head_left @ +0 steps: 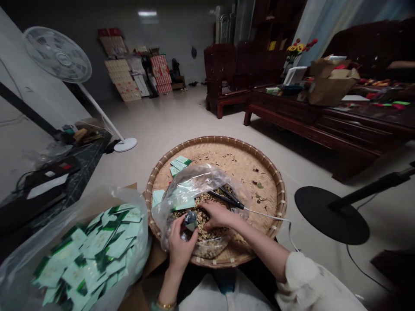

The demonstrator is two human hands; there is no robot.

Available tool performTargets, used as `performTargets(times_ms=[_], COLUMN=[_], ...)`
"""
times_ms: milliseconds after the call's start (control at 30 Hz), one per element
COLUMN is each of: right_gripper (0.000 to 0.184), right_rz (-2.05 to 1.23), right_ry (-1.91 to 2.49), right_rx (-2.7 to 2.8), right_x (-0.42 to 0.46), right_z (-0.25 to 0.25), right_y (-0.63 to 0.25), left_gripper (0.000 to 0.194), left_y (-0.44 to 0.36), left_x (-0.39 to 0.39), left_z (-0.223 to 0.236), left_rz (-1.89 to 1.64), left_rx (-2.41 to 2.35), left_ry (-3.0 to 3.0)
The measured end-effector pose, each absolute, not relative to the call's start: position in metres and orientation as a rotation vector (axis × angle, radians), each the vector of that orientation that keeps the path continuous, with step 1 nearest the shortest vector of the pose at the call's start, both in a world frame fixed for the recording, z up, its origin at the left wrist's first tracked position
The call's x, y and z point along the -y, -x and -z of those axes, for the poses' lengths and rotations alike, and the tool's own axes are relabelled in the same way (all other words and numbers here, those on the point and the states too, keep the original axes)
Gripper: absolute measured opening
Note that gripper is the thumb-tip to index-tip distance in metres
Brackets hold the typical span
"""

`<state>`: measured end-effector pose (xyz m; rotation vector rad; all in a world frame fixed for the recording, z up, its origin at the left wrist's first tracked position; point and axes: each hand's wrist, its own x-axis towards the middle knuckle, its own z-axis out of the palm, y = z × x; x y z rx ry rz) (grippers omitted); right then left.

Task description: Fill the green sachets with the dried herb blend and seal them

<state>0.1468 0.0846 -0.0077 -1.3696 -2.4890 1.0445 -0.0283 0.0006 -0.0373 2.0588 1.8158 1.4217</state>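
Left hand [182, 239]: palm toward the right, fingers on the far side and thumb on the near side, pinching a small pale green sachet [192, 225]. Sachet's mouth looks open, dark shiny film at top. Left forearm comes up steeply from the near edge, gold bracelet [167, 305] at the wrist.

Right hand [216, 214]: reaches in from the right, forearm slanting far-left, white sleeve [303, 274] up around the elbow. Fingers curled down onto the loose dried grain mix [207, 235], just right of the sachet. Can't tell if it's gripping any of the mix; fingertips are partly buried or hidden.

Mix sits in an open clear plastic bag [212, 172] on a round woven bamboo tray [241, 153]. Black tong-like tool [231, 199] lies on the mix just beyond the right hand, white cord [272, 217] running right over the tray rim. More sachets [184, 196] at the bag's left side, others on the tray's far-left part.

Near left, beside the tray: big plastic bag [131, 194] heaped with green-and-pale sachets. Black round stand base [330, 214] on the floor to the right. White pedestal fan [58, 55] far left, dark wooden table [311, 119] far right.
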Motion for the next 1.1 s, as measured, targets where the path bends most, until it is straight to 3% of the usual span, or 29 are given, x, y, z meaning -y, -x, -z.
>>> performTargets(times_ms=[200,433,633,767,833,967,1100], right_gripper=[0.092,0.044,0.060,0.027,0.023,0.035,0.068], right_rz=[-0.983,-0.949,-0.930,-0.925,-0.912,-0.936,-0.989], right_ry=[1.487,1.359,1.399,1.360,1.352,1.279,1.300], right_rx=[2.486,2.426,2.459,2.417,2.398,2.377,2.412], right_x=[-0.082,-0.084,-0.081,-0.081,-0.083,-0.084,-0.082], right_z=[0.010,0.013,0.013,0.013,0.010,0.003,0.006], right_y=[-0.144,-0.137,-0.143,-0.139,-0.140,-0.153,-0.167], left_gripper=[0.040,0.039,0.041,0.042,0.041,0.042,0.041], left_y=[0.028,0.029,0.030,0.030,0.030,0.030,0.030], left_x=[0.000,0.001,0.000,0.000,0.000,0.000,0.000], left_z=[0.038,0.038,0.042,0.042,0.041,0.041,0.043], left_rz=[-1.386,-1.370,-1.382,-1.379,-1.378,-1.382,-1.386], left_rx=[-1.821,-1.810,-1.811,-1.811,-1.807,-1.813,-1.811], left_ry=[-2.041,-2.012,-2.024,-2.014,-2.012,-2.013,-2.004])
